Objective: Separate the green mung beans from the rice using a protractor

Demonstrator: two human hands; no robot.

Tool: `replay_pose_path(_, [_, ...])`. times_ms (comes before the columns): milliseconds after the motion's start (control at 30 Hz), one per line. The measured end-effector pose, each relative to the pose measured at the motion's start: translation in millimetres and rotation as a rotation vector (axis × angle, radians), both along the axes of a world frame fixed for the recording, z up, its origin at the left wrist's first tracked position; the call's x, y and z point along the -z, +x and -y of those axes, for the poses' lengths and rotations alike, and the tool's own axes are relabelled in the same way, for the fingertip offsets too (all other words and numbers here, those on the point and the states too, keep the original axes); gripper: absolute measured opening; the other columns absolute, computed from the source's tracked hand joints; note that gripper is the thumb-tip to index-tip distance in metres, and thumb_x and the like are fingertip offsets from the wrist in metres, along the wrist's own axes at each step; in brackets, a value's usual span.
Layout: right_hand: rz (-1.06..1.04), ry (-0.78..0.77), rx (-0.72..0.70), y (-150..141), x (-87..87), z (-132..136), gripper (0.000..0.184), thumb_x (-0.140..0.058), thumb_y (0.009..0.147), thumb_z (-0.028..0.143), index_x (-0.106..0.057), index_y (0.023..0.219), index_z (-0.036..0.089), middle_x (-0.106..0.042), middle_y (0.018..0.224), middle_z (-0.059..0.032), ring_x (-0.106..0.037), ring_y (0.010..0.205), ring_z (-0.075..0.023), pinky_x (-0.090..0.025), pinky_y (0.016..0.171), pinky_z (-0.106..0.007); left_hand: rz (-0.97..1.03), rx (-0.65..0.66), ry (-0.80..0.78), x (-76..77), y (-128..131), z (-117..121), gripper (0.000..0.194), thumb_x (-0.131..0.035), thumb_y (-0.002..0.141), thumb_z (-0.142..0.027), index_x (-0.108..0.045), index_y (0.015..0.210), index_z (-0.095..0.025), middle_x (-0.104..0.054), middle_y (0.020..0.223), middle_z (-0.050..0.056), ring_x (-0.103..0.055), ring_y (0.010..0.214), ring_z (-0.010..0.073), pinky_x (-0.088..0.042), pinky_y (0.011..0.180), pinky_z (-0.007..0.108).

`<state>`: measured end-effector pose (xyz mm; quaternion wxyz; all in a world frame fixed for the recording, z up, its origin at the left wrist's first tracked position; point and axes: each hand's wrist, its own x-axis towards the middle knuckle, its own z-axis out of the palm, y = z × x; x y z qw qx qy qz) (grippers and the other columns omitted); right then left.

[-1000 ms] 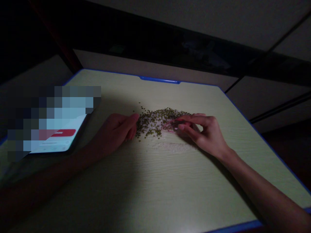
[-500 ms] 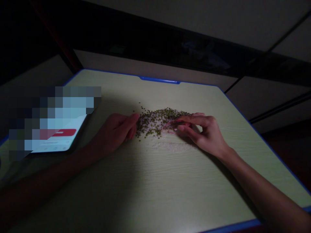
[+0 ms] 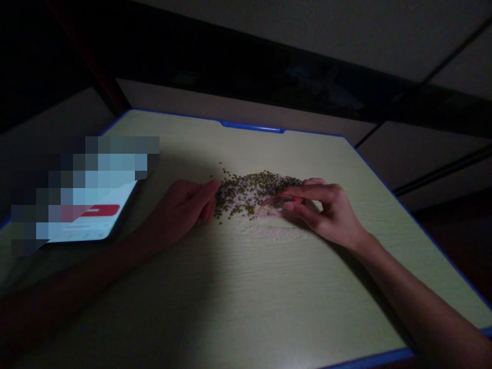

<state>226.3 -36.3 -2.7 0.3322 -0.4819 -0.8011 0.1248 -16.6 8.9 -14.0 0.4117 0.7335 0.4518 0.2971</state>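
Observation:
A pile of green beans mixed with white grains [image 3: 240, 192] lies spread on the pale wood-grain table [image 3: 246, 297]. At its left edge my left hand [image 3: 188, 207] rests closed, thumb laid along the curled fingers; whatever may be inside is hidden. My right hand [image 3: 321, 207] pinches a thin clear piece of plastic with reddish marks [image 3: 271, 206] between thumb and fingers. That piece sits low at the right part of the pile, and its exact shape is hard to make out. Just below it runs a thin band of white grains [image 3: 277, 233], apart from the beans.
To the left is a tablet or similar device with a lit screen [image 3: 111, 225], partly blurred out by blocks. A blue rim [image 3: 253, 127] edges the table. Behind it stands a dark-banded cabinet front [image 3: 238, 97]. The room is dim.
My right hand has shifted very slightly, and the clear plastic in it has turned a little so more of its edge shows. The left hand and the pile look the same.

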Motion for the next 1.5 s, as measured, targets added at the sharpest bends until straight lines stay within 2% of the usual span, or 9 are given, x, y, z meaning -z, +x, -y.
replay_pose_path(333, [-0.004,-0.003,-0.026,3.6,-0.5,1.1,0.015,-0.060,0.076,0.021,-0.071,0.087,0.022,-0.074,0.080,-0.0017,-0.059,0.058,-0.0134,-0.040,0.071,-0.034,0.017,0.008,0.029,-0.2,-0.2,-0.4,0.052,-0.034,0.085,-0.041,-0.039,0.038,-0.019,-0.042,0.037,-0.003,-0.043,0.040,0.0098,-0.035,0.050,0.024])
replay_pose_path(633, [-0.008,0.017,-0.052,1.8,1.8,1.5,0.014,-0.061,0.076,0.020,-0.071,0.087,0.021,-0.074,0.079,-0.0012,-0.059,0.059,-0.0130,-0.039,0.071,-0.034,0.010,0.005,0.026,-0.2,-0.8,0.5,0.052,-0.034,0.085,-0.041,-0.039,0.038,-0.019,-0.043,0.038,-0.003,-0.043,0.041,0.0101,-0.035,0.050,0.024])
replay_pose_path(833, [-0.017,0.002,-0.032,0.0,0.3,2.4,0.015,-0.060,0.077,0.020,-0.072,0.086,0.018,-0.073,0.073,-0.0023,-0.054,0.053,-0.0117,-0.040,0.066,-0.032,-0.005,0.000,0.022,-2.3,-0.2,1.7,0.051,-0.034,0.084,-0.040,-0.039,0.038,-0.020,-0.044,0.038,-0.003,-0.043,0.041,0.0101,-0.035,0.051,0.025])
replay_pose_path(1033, [-0.026,-0.006,0.005,1.0,0.3,0.7,0.019,-0.059,0.078,0.022,-0.072,0.088,0.013,-0.070,0.066,-0.0043,-0.052,0.050,-0.0120,-0.039,0.058,-0.030,0.011,-0.001,0.028,2.3,-0.8,-0.6,0.052,-0.034,0.083,-0.043,-0.039,0.037,-0.021,-0.043,0.037,-0.004,-0.043,0.039,0.0099,-0.034,0.049,0.025])
replay_pose_path(1200, [-0.025,0.013,0.038,-1.9,0.3,0.5,0.019,-0.059,0.076,0.018,-0.072,0.089,0.011,-0.065,0.057,-0.0014,-0.044,0.044,-0.0100,-0.037,0.053,-0.028,0.031,-0.002,0.042,3.7,-0.4,-1.6,0.052,-0.035,0.082,-0.044,-0.039,0.036,-0.021,-0.043,0.037,-0.004,-0.043,0.039,0.0102,-0.034,0.049,0.025])
replay_pose_path(1300, [-0.025,0.024,0.054,-3.6,0.8,0.3,0.018,-0.059,0.076,0.017,-0.072,0.088,0.011,-0.062,0.052,0.0003,-0.045,0.046,-0.0105,-0.038,0.055,-0.028,0.018,-0.009,0.031,3.0,-0.9,-1.4,0.052,-0.034,0.082,-0.045,-0.039,0.036,-0.021,-0.042,0.036,-0.003,-0.042,0.039,0.0104,-0.033,0.048,0.026])
replay_pose_path(1500, [-0.028,0.044,0.017,-4.1,1.9,0.1,0.018,-0.059,0.077,0.018,-0.071,0.088,0.011,-0.067,0.060,-0.0024,-0.047,0.048,-0.0108,-0.038,0.059,-0.029,0.015,-0.013,0.025,3.5,-1.3,-1.6,0.052,-0.035,0.082,-0.046,-0.040,0.036,-0.021,-0.044,0.037,-0.003,-0.043,0.039,0.0105,-0.034,0.049,0.026])
